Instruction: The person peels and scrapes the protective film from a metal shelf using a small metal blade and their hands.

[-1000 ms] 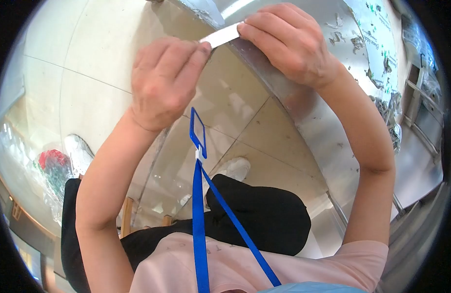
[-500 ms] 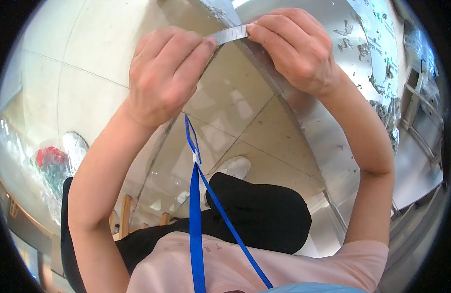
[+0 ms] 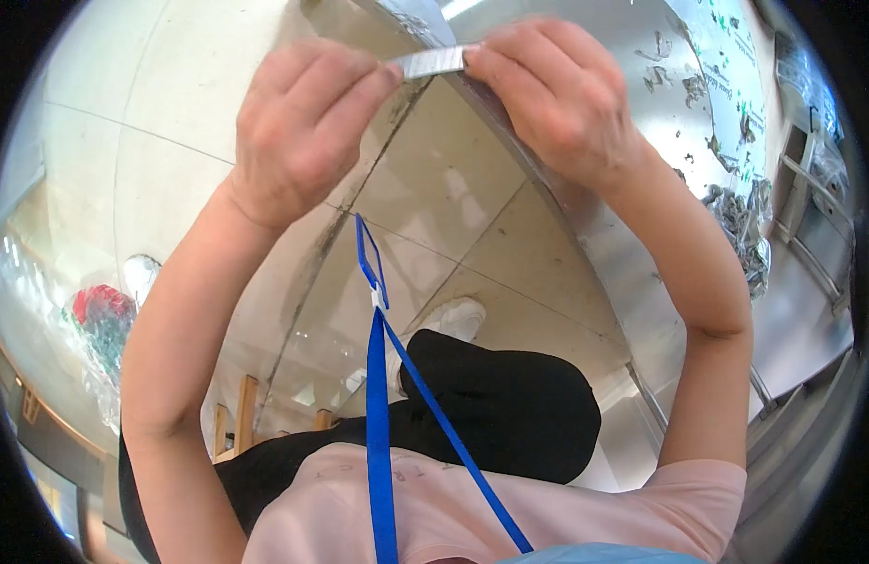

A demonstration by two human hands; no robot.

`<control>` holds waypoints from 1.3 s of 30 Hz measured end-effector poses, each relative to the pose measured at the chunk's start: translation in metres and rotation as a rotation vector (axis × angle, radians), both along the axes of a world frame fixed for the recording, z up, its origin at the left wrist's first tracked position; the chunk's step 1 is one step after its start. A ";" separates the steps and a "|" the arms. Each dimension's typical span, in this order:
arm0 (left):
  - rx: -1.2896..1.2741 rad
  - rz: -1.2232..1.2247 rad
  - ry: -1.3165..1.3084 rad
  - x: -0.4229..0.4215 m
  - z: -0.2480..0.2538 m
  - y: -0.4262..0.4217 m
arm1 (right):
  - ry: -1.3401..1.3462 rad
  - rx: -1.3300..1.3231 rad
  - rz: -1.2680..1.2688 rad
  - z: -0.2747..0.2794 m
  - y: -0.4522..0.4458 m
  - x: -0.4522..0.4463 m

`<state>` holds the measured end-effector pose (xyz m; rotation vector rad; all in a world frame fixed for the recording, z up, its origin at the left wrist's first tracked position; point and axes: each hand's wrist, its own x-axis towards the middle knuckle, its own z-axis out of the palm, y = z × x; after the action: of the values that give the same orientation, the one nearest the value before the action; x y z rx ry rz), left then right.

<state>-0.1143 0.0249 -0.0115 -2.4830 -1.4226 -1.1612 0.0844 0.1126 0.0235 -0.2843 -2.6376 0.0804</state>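
A short whitish-silver strip (image 3: 433, 63) is stretched between my two hands at the top of the head view. My left hand (image 3: 305, 132) is closed, pinching the strip's left end between thumb and fingers. The strip's right end is in the pinch of my right hand (image 3: 559, 99), over the edge of a shiny metal surface (image 3: 585, 211). My fingertips hide both ends of the strip. A blue lanyard (image 3: 379, 423) with a blue-framed holder hangs below the hands.
Crumpled foil-like scraps (image 3: 740, 230) lie on the metal surface at the right. Tiled floor (image 3: 171, 85) shows beneath the hands. A clear plastic bundle with something red (image 3: 102, 305) is at the left. Metal rails (image 3: 815, 240) stand at the far right.
Both hands have shifted slightly left since half a second ago, still with the strip between them. Compared with one second ago, the strip lies more level.
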 end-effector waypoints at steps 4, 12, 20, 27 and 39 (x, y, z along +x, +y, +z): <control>0.059 0.013 0.018 -0.003 -0.004 0.003 | 0.004 0.029 -0.042 -0.001 -0.004 -0.003; 0.098 0.044 0.039 -0.010 -0.011 0.011 | -0.151 0.003 -0.139 0.008 -0.001 -0.008; 0.100 0.039 0.041 -0.015 -0.009 0.014 | 0.034 0.051 -0.112 -0.005 0.002 -0.016; 0.095 0.001 0.038 -0.018 0.000 0.021 | 0.061 0.009 -0.116 -0.006 0.007 -0.018; 0.069 -0.042 0.068 -0.022 -0.001 0.018 | 0.060 0.044 -0.159 -0.006 -0.004 -0.018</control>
<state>-0.1362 0.0431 -0.0127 -2.4914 -1.2966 -1.1013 0.0663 0.1090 0.0179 -0.4677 -2.5443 -0.0215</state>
